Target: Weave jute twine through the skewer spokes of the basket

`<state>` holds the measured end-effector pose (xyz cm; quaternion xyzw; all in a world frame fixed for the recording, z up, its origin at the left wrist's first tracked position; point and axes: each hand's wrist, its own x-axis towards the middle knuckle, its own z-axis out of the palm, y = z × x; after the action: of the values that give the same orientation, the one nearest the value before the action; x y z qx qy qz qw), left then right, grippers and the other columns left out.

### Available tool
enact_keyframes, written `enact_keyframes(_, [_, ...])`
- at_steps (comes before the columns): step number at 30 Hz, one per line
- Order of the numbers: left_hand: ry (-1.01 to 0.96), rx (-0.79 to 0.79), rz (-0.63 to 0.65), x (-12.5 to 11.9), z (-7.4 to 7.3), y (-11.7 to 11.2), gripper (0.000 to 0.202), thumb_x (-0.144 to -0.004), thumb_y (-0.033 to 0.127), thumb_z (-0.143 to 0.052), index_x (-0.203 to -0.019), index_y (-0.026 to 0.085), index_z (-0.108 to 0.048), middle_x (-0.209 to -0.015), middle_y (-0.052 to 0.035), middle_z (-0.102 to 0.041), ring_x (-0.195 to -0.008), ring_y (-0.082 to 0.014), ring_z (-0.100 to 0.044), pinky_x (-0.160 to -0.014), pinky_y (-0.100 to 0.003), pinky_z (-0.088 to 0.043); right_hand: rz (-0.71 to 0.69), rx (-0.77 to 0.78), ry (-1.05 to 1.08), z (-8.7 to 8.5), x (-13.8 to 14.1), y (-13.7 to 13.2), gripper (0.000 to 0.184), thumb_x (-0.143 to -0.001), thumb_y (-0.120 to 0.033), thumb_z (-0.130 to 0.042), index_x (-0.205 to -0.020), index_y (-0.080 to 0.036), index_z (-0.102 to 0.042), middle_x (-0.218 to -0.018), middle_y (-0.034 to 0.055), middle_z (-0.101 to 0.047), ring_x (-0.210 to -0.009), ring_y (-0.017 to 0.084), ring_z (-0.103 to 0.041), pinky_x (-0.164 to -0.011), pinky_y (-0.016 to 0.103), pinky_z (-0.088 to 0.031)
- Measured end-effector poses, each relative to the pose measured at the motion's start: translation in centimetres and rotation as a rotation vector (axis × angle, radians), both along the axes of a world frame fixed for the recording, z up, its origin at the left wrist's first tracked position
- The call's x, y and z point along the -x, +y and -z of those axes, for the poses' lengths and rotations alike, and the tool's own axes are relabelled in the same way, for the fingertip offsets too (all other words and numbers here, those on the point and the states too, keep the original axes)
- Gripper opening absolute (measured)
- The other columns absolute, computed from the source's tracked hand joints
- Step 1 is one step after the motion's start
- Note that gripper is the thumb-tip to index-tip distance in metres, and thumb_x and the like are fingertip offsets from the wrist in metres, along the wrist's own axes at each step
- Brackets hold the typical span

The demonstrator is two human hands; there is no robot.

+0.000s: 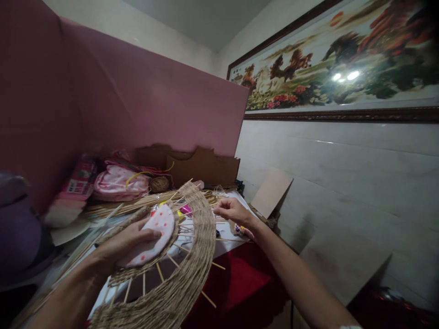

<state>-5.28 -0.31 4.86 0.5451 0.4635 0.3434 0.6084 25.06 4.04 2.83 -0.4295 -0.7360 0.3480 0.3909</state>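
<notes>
A round woven twine piece (205, 228) stands tilted in front of me, its wide twine band carried on thin wooden sticks that spread like spokes. At its middle is a white pad with red dots (161, 228), edged with twine. My left hand (137, 240) grips this middle part, thumb lying over the pad and the other fingers partly hidden. Close to the band's upper right edge, my right hand (233, 211) has thumb and forefinger pinched together. Whatever lies between those fingertips is too small to make out. Several stick ends poke out past the band's outer edge.
Long thin sticks (120, 204), a ball of twine (159, 184) and a pink dotted cloth bundle (121, 183) lie behind. Torn cardboard (202, 165) leans at the back. Red cloth (240, 278) is in front, and a purple object (20, 228) stands at left.
</notes>
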Motion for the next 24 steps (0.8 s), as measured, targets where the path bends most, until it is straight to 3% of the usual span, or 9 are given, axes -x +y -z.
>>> enact_keyframes(5, [0.034, 0.067, -0.032, -0.2, 0.0, 0.2, 0.055, -0.051, 0.029, -0.072, -0.104, 0.017, -0.061, -0.069, -0.0027, -0.068, -0.053, -0.0175, -0.060, -0.044, -0.023, -0.044, 0.192, -0.209, -0.180, -1.2, 0.7, -0.9, 0.031, -0.071, -0.042, -0.067, -0.060, -0.014, -0.058, -0.054, -0.0033, -0.049, -0.050, 0.007, -0.038, -0.047, 0.020, -0.027])
enact_keyframes(11, [-0.029, 0.043, -0.127, -0.4, 0.5, 0.6, 0.054, -0.053, 0.032, -0.074, -0.102, 0.016, -0.057, -0.069, -0.0018, -0.068, -0.049, -0.0134, -0.057, -0.043, -0.020, -0.042, 0.276, -0.320, -0.218, -1.8, 2.5, -1.9, 0.024, -0.073, -0.035, -0.067, -0.061, -0.015, -0.062, -0.056, -0.0012, -0.056, -0.053, 0.009, -0.045, -0.051, 0.021, -0.031])
enact_keyframes(16, [-0.087, 0.017, -0.224, 0.3, 1.4, 1.6, 0.051, -0.057, 0.032, -0.073, -0.102, 0.018, -0.055, -0.063, -0.0002, -0.067, -0.046, -0.0134, -0.058, -0.042, -0.020, -0.043, 0.138, -0.338, -0.114, -1.6, 3.5, -0.9, 0.017, -0.078, -0.029, -0.060, -0.071, -0.015, -0.068, -0.066, 0.0018, -0.063, -0.059, 0.010, -0.051, -0.054, 0.021, -0.035])
enact_keyframes(20, [-0.145, 0.006, -0.252, 1.1, 1.9, 2.0, 0.050, -0.060, 0.031, -0.072, -0.105, 0.018, -0.054, -0.068, -0.0036, -0.069, -0.050, -0.0163, -0.061, -0.046, -0.024, -0.047, -0.023, -0.207, 0.102, -1.4, 3.4, 1.5, 0.018, -0.074, -0.031, -0.062, -0.075, -0.013, -0.069, -0.065, 0.0013, -0.062, -0.054, 0.009, -0.048, -0.051, 0.021, -0.036])
enact_keyframes(24, [-0.141, -0.013, -0.275, 1.2, 1.6, 1.7, 0.053, -0.062, 0.032, -0.071, -0.110, 0.017, -0.053, -0.075, -0.0064, -0.070, -0.056, -0.0194, -0.064, -0.052, -0.029, -0.052, -0.127, -0.113, 0.224, -1.9, 3.5, 3.4, 0.017, -0.068, -0.029, -0.066, -0.075, -0.013, -0.070, -0.072, 0.0034, -0.066, -0.062, 0.011, -0.056, -0.060, 0.023, -0.043])
